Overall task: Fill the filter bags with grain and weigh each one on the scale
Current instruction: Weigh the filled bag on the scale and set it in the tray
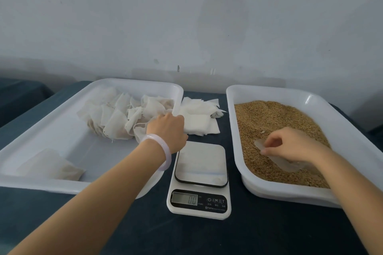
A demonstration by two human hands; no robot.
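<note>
At the dark table (207,238), a person is working between two white trays, with the scale (199,180) sitting at the front between them. Its platform is bare and its display is reading zero, a central spot that looks chosen so either hand can reach it. The left hand (165,128) is reaching across the right rim of the left tray (41,184) onto the heap of filter bags (116,118). Its fingers are curling down behind the knuckles, and whether they are pinching a bag I cannot tell. The right hand (290,147) is resting in the grain (269,114) of the right tray (269,192), fingers curling round a translucent scoop (289,166) half-sunk there — apparently for loading. A stack of flat bags (199,124) is lying on the table behind the scale. Both tray rims are standing just beside the scale, leaving little side room — so approaching the platform from above looks the safer course.
</note>
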